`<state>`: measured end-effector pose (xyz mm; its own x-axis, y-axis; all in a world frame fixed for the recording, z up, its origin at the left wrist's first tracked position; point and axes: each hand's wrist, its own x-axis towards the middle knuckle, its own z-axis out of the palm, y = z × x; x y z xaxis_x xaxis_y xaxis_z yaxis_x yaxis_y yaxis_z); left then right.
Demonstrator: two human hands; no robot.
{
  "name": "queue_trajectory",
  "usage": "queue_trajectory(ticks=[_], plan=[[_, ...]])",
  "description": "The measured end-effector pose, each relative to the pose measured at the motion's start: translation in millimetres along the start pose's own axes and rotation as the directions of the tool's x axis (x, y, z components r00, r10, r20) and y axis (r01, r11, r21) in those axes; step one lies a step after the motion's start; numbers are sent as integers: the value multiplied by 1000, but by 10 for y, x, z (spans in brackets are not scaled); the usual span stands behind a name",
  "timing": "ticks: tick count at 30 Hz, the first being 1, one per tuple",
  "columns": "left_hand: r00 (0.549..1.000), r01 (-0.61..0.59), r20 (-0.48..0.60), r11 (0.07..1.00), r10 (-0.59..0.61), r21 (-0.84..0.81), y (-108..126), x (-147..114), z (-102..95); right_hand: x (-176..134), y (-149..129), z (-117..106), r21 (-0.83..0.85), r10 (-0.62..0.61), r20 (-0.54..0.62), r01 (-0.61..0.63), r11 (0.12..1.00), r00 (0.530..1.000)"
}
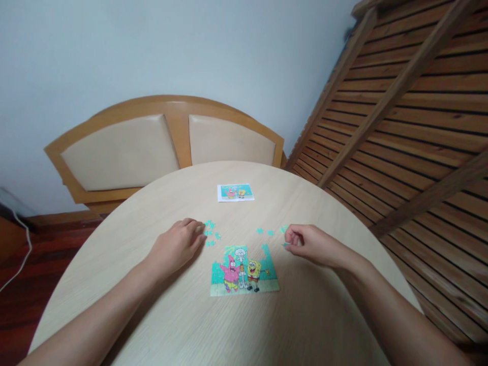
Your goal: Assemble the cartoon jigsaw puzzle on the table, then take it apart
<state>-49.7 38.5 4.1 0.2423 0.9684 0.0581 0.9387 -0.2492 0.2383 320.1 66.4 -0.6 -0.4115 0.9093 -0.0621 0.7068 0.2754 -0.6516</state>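
Observation:
A partly assembled jigsaw puzzle (pixel 244 277) with cartoon figures on a turquoise ground lies in front of me; its upper edge is uneven, with gaps at the top left and top right. My left hand (pixel 178 242) rests on the table left of the puzzle, fingers loosely bent and holding nothing, its tips beside several loose turquoise pieces (pixel 211 235). To the puzzle's right, my right hand (pixel 307 244) pinches a small turquoise puzzle piece (pixel 285 244) between thumb and finger. Two more loose pieces (pixel 265 232) lie left of that hand, and a greenish piece (pixel 284 229) sits by its knuckles.
A reference picture card (pixel 235 192) showing the same figures lies farther back on the round wooden table (pixel 160 315). Behind the table stands a padded wooden bench (pixel 179 147) against the wall. A slatted wooden frame (pixel 381 122) leans at the right.

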Motion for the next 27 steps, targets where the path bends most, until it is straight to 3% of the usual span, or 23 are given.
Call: queue_trajectory(ticks=[4,9,12,18,27], plan=[[997,-64,-39,994,61,-83,-17,-8,-14,43,-197,150,141,-92,-18,93,986,996],[967,-241,46,959,250,-148,0,-64,-8,182,-624,460,285,-146,45,127,950,988],[957,-252,110,958,268,-140,-12,-81,2,289,-742,531,277,-124,13,116,954,992],[962,-248,74,957,261,-151,-94,-23,-26,322,-469,308,224,6,-148,28,974,989],[983,-176,16,969,181,-176,-80,47,161,134,23,90,77,82,-107,-74,994,991]])
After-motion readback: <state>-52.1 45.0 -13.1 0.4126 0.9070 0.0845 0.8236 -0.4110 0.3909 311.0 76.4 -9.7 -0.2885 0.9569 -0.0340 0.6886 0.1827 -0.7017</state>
